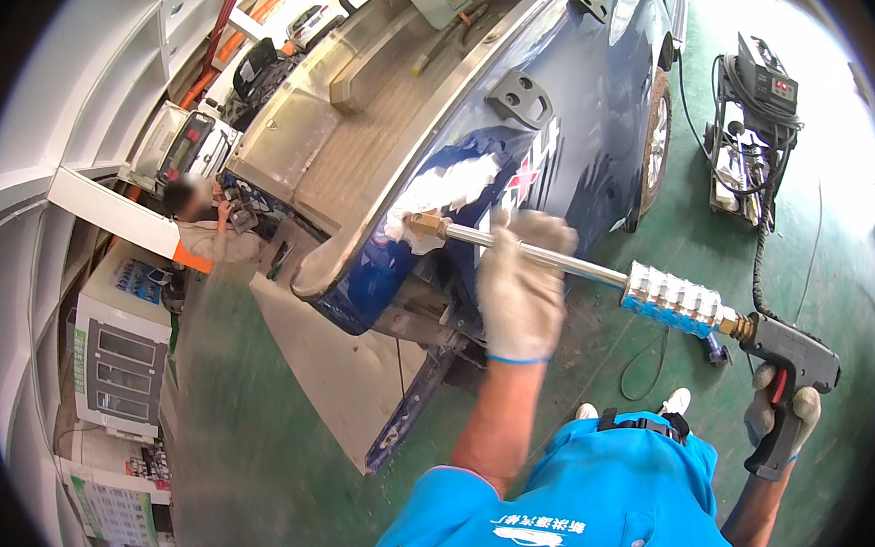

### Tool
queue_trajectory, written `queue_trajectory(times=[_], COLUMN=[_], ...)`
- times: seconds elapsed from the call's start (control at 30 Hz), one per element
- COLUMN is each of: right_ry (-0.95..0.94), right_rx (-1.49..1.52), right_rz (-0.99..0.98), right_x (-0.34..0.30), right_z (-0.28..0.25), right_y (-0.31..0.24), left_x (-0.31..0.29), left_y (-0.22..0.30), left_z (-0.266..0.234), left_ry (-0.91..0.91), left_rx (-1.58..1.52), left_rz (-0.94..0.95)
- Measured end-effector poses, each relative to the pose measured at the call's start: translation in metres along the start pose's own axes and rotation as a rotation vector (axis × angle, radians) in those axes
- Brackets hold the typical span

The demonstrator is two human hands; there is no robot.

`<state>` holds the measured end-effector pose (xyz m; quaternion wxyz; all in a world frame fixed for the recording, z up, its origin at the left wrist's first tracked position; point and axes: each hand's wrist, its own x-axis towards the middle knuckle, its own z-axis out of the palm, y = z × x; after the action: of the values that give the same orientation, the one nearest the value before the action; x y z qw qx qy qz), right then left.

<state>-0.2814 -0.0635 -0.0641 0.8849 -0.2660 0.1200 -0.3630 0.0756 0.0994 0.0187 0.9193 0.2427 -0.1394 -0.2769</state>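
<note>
A slide-hammer dent puller stretches across from the truck's side to my right. Its brass-coloured tip meets a pale, stripped patch on the blue pickup's rear side panel; whether it is stuck fast I cannot tell. My left hand, in a pale work glove and a little blurred, is closed around the rod between the tip and the ribbed sliding weight. Gloved too, my right hand wraps the black pistol grip, with fingers by the red trigger.
A welding machine on a cart stands at the right; its thick cable runs to the puller. A lowered tailgate panel juts out left of me. Behind the pickup bed, another person works. A cable loop lies on the floor.
</note>
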Motion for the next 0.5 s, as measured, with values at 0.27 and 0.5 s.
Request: queue_trajectory(times=[0.27,0.5], right_ry=[-0.079,-0.09], right_rx=[0.005,-0.018], right_rz=[-0.052,-0.018], right_x=[0.007,0.007], right_z=[0.029,0.032], right_y=[-0.007,-0.013], left_x=[-0.003,-0.045], left_y=[-0.045,-0.068], left_z=[0.048,0.067], left_ry=[-0.184,-0.146], left_rx=[-0.214,-0.268], left_rz=[-0.183,-0.217])
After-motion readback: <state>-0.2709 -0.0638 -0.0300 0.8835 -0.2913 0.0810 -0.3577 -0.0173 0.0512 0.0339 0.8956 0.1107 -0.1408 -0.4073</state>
